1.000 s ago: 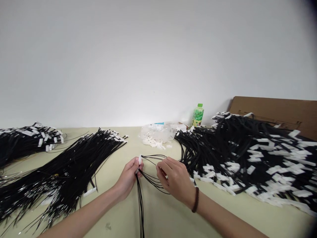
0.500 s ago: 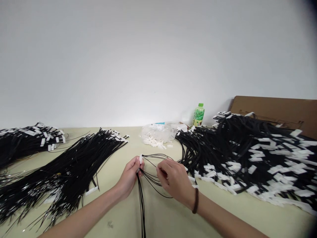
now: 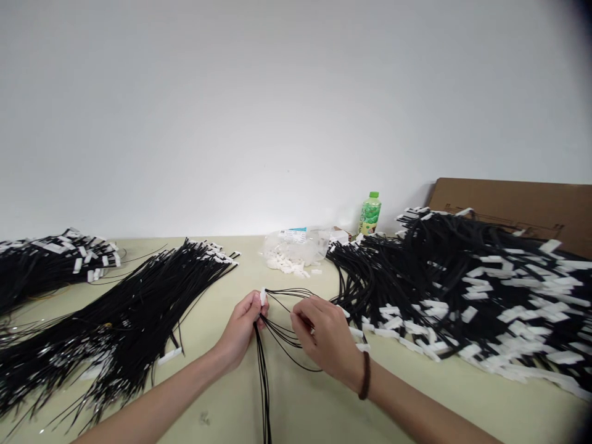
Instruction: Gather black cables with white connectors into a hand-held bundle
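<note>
A small white plastic connector point(image 3: 263, 296) is pinched in my left hand point(image 3: 243, 324), its top standing above the thumb. Thin black wires point(image 3: 284, 330) fan out from the connector and from between my fingers toward the right, and another strand of black wires point(image 3: 262, 376) hangs down below that hand. My right hand point(image 3: 324, 336) is closed, thumb against fingertips, on one thin black wire that runs over from the connector. Where the wire ends inside those fingers is hidden.
Bundles of black wires point(image 3: 152, 302) lie at left, with another pile point(image 3: 37, 265) beyond. A clear bag point(image 3: 296, 246) spills white connectors at the back. To the right is a large heap of black cables point(image 3: 439, 265) with white connectors, near a green-capped bottle point(image 3: 370, 214) and a cardboard sheet point(image 3: 509, 203).
Both hands keep nearly the same pose and grip. The view has shifted very slightly; no other clear movement shows.
</note>
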`<state>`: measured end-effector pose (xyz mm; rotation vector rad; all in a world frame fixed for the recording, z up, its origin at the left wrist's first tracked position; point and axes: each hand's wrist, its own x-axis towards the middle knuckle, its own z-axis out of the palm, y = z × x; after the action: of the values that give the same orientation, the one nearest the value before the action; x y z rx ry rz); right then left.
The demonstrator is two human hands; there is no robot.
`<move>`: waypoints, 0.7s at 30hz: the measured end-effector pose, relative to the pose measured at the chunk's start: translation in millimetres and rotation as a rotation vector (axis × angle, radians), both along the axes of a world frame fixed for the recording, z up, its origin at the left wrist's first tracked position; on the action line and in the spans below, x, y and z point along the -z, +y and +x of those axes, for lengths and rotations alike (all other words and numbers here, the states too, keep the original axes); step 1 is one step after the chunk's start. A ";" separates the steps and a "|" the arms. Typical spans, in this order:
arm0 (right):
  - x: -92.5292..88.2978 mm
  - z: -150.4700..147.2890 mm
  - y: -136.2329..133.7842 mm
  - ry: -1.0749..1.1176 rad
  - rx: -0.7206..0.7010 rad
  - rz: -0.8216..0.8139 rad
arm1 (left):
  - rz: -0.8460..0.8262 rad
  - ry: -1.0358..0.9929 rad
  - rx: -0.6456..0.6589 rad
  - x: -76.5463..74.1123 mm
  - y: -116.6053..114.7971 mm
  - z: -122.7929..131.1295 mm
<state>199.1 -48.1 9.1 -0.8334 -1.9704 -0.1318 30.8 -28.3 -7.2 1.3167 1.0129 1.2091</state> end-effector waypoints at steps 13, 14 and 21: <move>2.1 -0.1 8.6 -0.201 0.106 0.083 | 0.099 0.231 0.015 -3.1 -3.4 3.8; 0.9 -0.3 9.1 -0.213 0.123 0.095 | 0.102 0.250 0.022 -3.0 -3.3 3.9; -2.2 -2.3 13.3 -0.262 0.041 0.077 | 0.083 0.306 0.034 -0.9 -0.2 2.3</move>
<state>196.7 -34.8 11.4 -0.8401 -2.1770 -0.3540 33.1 -28.5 -6.2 1.6121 1.1601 1.0523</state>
